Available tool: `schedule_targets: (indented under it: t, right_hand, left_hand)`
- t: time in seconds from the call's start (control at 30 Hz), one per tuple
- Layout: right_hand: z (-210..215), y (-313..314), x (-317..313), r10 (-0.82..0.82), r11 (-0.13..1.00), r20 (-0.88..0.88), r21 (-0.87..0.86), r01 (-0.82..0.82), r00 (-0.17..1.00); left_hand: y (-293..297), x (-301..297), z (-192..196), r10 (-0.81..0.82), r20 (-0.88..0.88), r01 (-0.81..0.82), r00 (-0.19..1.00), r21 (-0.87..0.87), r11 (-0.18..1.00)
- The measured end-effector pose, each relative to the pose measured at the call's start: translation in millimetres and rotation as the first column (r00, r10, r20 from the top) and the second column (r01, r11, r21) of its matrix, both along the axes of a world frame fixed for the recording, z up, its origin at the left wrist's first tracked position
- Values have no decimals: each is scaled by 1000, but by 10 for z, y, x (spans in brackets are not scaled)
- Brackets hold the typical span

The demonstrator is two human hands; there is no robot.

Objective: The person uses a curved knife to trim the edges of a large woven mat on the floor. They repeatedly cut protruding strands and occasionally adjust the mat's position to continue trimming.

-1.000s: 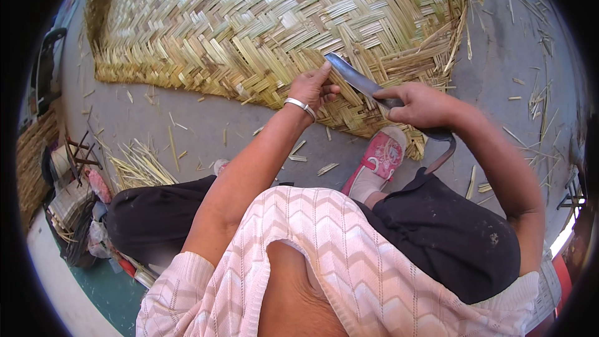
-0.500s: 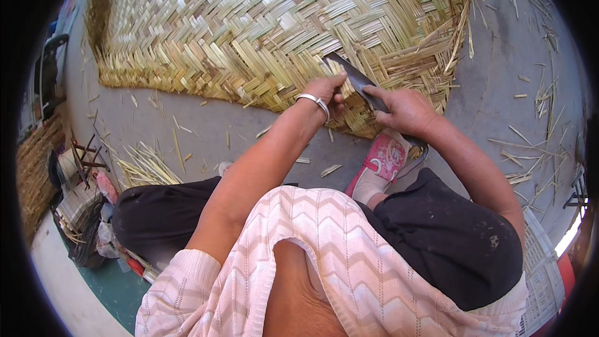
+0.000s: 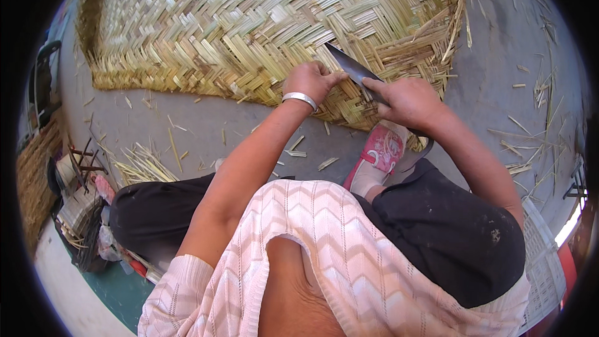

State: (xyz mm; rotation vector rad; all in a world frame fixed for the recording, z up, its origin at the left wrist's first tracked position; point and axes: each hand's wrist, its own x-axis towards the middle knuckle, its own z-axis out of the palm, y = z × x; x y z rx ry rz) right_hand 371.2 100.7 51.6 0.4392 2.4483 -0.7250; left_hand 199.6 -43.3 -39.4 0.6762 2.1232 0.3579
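Observation:
A large woven straw mat (image 3: pixel 249 25) spreads in front of me, its near edge folded and thick. My right hand (image 3: pixel 409 103) grips a dark pointed blade (image 3: pixel 349 65), which lies slantwise over the mat near its right corner, tip toward the far left. Past the hand, a curved dark end shows beside my shoe. My left hand (image 3: pixel 309 82), with a silver bracelet (image 3: pixel 301 98) on the wrist, is at the mat's near edge, left of the blade. Its thumb and forefinger are pinched together close to the blade; what they hold cannot be made out.
A pink shoe (image 3: pixel 376 153) on my foot touches the mat's near corner. Straw offcuts (image 3: pixel 146 165) lie on the grey floor (image 3: pixel 156 125), with more (image 3: pixel 543 93) scattered at the right. A small dark stool (image 3: pixel 87 159) and bags stand at the left.
My left hand has drawn slightly left and let go of the straw flap it held up against the blade. The blade now shows more of its length, lying over the weave.

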Motion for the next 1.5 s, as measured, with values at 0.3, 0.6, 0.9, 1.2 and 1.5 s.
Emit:
schedule_targets:
  t: [0.3, 0.6, 0.9, 1.2, 1.5]
  right_hand:
    - [749, 525, 553, -19, 1000, 197, 15, 16, 980]
    - [554, 522, 479, -521, 262, 359, -796, 546, 774]
    - [541, 318, 489, -313, 181, 562, -756, 629, 765]
    - [381, 356, 331, -319, 687, 293, -583, 433, 901]
    - [467, 374, 134, -100, 916, 278, -348, 197, 955]
  left_hand:
    - [143, -46, -26, -126, -141, 115, 982, -84, 990]
    - [257, 105, 146, 407, 690, -676, 598, 161, 719]
    - [151, 191, 16, 461, 751, -708, 472, 12, 706]
    - [41, 398, 21, 462, 601, -706, 653, 261, 659]
    - [39, 371, 128, 451, 690, -736, 567, 177, 654]
